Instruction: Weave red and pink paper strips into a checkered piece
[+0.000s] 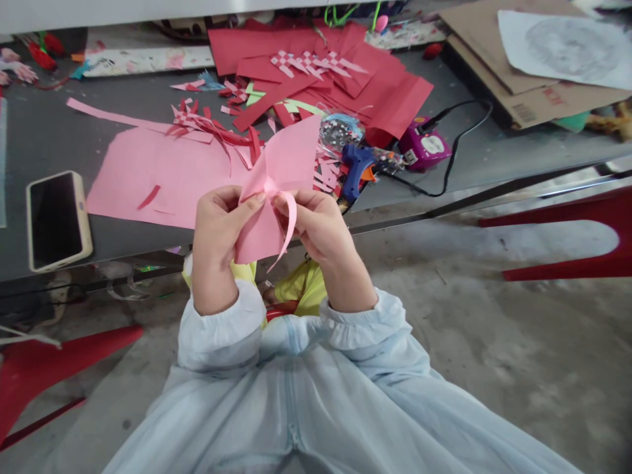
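Pale-blue jacket [296,401] is nearest my camera; left hand [222,214] and right hand [318,217] pinch a pink sheet [291,151], left of the blue glue gun [356,171] on the worktop [39,131]; I judge its curled strip [291,227] is being torn or folded, calling next for even tension

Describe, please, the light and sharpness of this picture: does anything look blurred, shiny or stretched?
Head view: light soft, raised pink paper fairly clear; head view, upper right: pencil-grey drawing blurred; head view, left: phone screen dark, without strong glare; head view, right: red stool apparently stretched, perhaps by lens.
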Demonstrator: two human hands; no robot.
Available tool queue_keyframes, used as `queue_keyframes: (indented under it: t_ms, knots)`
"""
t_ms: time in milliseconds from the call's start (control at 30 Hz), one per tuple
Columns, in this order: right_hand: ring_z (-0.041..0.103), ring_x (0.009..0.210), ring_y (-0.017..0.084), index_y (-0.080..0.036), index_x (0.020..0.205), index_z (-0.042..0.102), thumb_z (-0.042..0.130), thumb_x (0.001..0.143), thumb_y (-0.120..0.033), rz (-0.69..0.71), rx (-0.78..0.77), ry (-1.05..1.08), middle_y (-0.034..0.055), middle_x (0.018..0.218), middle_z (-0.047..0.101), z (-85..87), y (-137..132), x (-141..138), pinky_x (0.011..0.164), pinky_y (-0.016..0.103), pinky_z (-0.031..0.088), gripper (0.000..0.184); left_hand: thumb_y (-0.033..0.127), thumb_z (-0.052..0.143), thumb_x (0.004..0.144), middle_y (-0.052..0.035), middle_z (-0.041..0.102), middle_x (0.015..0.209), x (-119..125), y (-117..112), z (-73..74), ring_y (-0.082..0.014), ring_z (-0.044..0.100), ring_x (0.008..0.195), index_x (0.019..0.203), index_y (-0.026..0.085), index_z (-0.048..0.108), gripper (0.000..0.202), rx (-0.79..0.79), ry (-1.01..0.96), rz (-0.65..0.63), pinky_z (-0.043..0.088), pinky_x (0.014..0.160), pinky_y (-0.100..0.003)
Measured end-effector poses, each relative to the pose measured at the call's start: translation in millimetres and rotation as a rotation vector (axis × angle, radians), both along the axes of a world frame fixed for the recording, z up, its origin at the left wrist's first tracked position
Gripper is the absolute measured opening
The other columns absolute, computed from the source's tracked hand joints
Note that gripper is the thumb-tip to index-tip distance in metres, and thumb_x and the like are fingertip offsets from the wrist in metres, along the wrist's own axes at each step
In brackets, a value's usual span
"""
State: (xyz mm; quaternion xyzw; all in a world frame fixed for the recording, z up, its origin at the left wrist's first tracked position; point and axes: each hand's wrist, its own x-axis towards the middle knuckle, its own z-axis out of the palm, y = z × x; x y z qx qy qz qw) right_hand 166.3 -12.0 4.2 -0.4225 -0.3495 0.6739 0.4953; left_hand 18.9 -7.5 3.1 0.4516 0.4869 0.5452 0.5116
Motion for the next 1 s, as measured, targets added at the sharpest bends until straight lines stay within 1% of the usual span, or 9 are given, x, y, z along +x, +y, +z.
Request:
queue_keyframes:
  t_ms: [133, 233, 367, 467, 567, 733, 833, 900, 1000]
  knots:
    - [0.044, 0.048, 0.003, -0.017, 0.069, 0.066, 0.093, 0.046, -0.053, 0.061, -0.037, -0.037, -0.0059, 0.057, 0.056, -1.9, 2, 6, 0.042, 0.018, 0.031, 0.051, 0.034, 0.085, 0.069, 0.0022, 0.061, 0.06, 0, 1, -1.6, -0.0083, 0.052, 0.054, 0.062, 0.019, 0.07, 0.022, 0.01, 0.01, -0.003, 0.042, 0.05, -0.022]
    - [0.041, 0.046, 0.002, -0.016, 0.068, 0.065, 0.092, 0.05, -0.052, 0.086, -0.005, -0.045, -0.0068, 0.054, 0.053, -4.7, 4, 9, 0.042, 0.017, 0.026, 0.048, 0.034, 0.084, 0.07, 0.0024, 0.06, 0.059, 0, 1, -1.9, -0.0076, 0.051, 0.054, 0.062, 0.018, 0.07, 0.023, 0.025, 0.003, -0.005, 0.041, 0.05, -0.021]
    - [0.041, 0.046, 0.002, -0.016, 0.067, 0.064, 0.09, 0.054, -0.05, 0.097, 0.021, -0.035, -0.0073, 0.054, 0.054, -6.1, 4, 9, 0.042, 0.016, 0.029, 0.045, 0.031, 0.083, 0.069, 0.0021, 0.062, 0.061, 1, 1, -1.0, -0.0079, 0.052, 0.055, 0.064, 0.018, 0.071, 0.019, 0.029, 0.031, -0.002, 0.042, 0.051, -0.021]
    - [0.041, 0.045, 0.001, -0.015, 0.069, 0.066, 0.088, 0.059, -0.044, 0.049, 0.065, -0.024, -0.0076, 0.053, 0.053, -6.4, 2, 7, 0.042, 0.016, 0.03, 0.038, 0.032, 0.084, 0.068, 0.0024, 0.062, 0.06, 2, 1, -0.9, -0.0078, 0.051, 0.054, 0.063, 0.017, 0.071, 0.02, 0.036, 0.041, 0.009, 0.041, 0.051, -0.021]
    - [0.044, 0.046, 0.002, -0.015, 0.07, 0.068, 0.086, 0.064, -0.039, -0.017, 0.108, -0.005, -0.0066, 0.054, 0.056, -7.7, 0, 3, 0.043, 0.016, 0.033, 0.031, 0.033, 0.083, 0.069, 0.0022, 0.062, 0.061, 3, 1, -1.6, -0.0078, 0.052, 0.054, 0.063, 0.017, 0.071, 0.022, 0.048, 0.027, 0.022, 0.042, 0.052, -0.021]
    - [0.044, 0.047, 0.002, -0.016, 0.07, 0.069, 0.085, 0.066, -0.037, -0.105, 0.141, 0.002, -0.0061, 0.055, 0.056, -11.1, -2, -3, 0.043, 0.016, 0.033, 0.027, 0.034, 0.082, 0.071, 0.0013, 0.064, 0.062, 5, 2, -3.4, -0.0085, 0.053, 0.055, 0.065, 0.017, 0.071, 0.021, 0.053, 0.006, 0.046, 0.043, 0.053, -0.021]
    - [0.043, 0.047, 0.002, -0.017, 0.072, 0.069, 0.083, 0.068, -0.037, -0.134, 0.145, -0.017, -0.0063, 0.056, 0.056, -13.0, -3, -4, 0.042, 0.016, 0.032, 0.025, 0.035, 0.083, 0.071, 0.0012, 0.063, 0.062, 5, 3, -4.3, -0.0091, 0.053, 0.056, 0.065, 0.017, 0.07, 0.023, 0.048, -0.008, 0.056, 0.043, 0.054, -0.023]
    - [0.042, 0.047, 0.002, -0.017, 0.073, 0.069, 0.082, 0.069, -0.034, -0.146, 0.148, -0.004, -0.0063, 0.057, 0.057, -13.8, -3, -4, 0.042, 0.016, 0.032, 0.022, 0.034, 0.083, 0.071, 0.0015, 0.061, 0.061, 5, 3, -5.0, -0.0093, 0.053, 0.056, 0.063, 0.017, 0.068, 0.024, 0.051, -0.008, 0.057, 0.042, 0.054, -0.024]
    - [0.043, 0.047, 0.001, -0.017, 0.073, 0.07, 0.083, 0.069, -0.031, -0.125, 0.144, 0.028, -0.0057, 0.058, 0.059, -13.8, -3, -2, 0.043, 0.015, 0.032, 0.02, 0.034, 0.083, 0.071, 0.0021, 0.059, 0.061, 3, 4, -5.3, -0.0088, 0.051, 0.056, 0.061, 0.017, 0.066, 0.026, 0.061, 0.0, 0.049, 0.04, 0.054, -0.025]
